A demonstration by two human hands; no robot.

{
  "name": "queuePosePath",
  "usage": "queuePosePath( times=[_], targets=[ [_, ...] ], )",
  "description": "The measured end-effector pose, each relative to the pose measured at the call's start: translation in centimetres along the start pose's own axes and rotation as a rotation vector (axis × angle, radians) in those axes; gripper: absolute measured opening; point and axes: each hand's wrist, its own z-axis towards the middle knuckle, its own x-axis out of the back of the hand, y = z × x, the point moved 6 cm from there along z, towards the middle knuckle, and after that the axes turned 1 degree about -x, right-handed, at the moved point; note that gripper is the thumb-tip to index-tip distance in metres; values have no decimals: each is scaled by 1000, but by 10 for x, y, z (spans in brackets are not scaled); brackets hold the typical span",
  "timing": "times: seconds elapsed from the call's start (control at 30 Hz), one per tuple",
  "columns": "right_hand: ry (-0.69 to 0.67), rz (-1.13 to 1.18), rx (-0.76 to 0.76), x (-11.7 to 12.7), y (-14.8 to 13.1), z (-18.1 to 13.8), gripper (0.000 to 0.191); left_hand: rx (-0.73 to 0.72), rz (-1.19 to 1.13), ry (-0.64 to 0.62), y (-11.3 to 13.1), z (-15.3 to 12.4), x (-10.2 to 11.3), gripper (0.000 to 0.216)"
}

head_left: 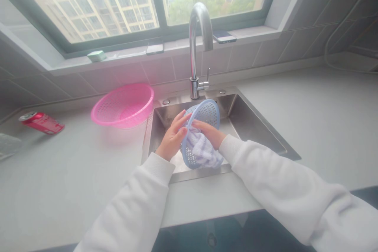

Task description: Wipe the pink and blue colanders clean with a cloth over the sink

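Note:
Over the steel sink (254, 126), my left hand (173, 138) grips the rim of a light blue perforated basket (208, 112), which is tilted on its side. My right hand (211, 132) reaches inside the basket and presses a white and lilac cloth (202, 151) against its inner wall. The cloth bunches out at the basket's lower edge. Both arms wear white sleeves.
A chrome tap (197, 47) rises behind the sink. A pink perforated basket (124, 104) sits on the white counter to the left, with a red can (41, 122) lying further left. Two phones (155, 46) and a green block (97, 56) rest on the windowsill.

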Motion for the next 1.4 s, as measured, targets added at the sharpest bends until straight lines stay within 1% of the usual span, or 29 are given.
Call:
queuePosePath(
  times=[0.1,0.17,0.3,0.4,0.7,0.87,0.93,1.0,1.13,1.2,1.3,1.4],
  targets=[
    [-15,-14,19,-2,1,-1,36,4,-103,25,-4,0,1,52],
    [-12,-24,28,-1,2,-1,45,12,-136,11,-6,0,0,53],
    [-15,-62,61,1,2,1,63,10,-120,-45,-4,0,0,57],
    [-14,-80,81,2,2,2,68,2,-108,-60,-2,0,0,61],
    [20,-168,121,5,2,2,71,25,-95,-61,-3,2,-2,68],
    [38,-154,107,5,3,4,63,17,-76,-30,-5,2,0,68],
    [41,-122,103,5,3,4,62,7,-78,-21,-6,2,0,74],
    [51,-68,95,6,2,3,65,12,-105,-23,-8,1,-1,84],
    [38,35,68,6,-1,2,70,62,-187,-39,-10,1,-4,103],
    [17,69,49,3,-3,3,72,82,-204,-39,-10,1,-6,108],
    [7,107,44,-1,-5,4,70,97,-196,-41,-8,1,-7,104],
    [30,143,16,-1,-4,3,58,93,-189,-40,-7,1,-7,96]
  ],
)
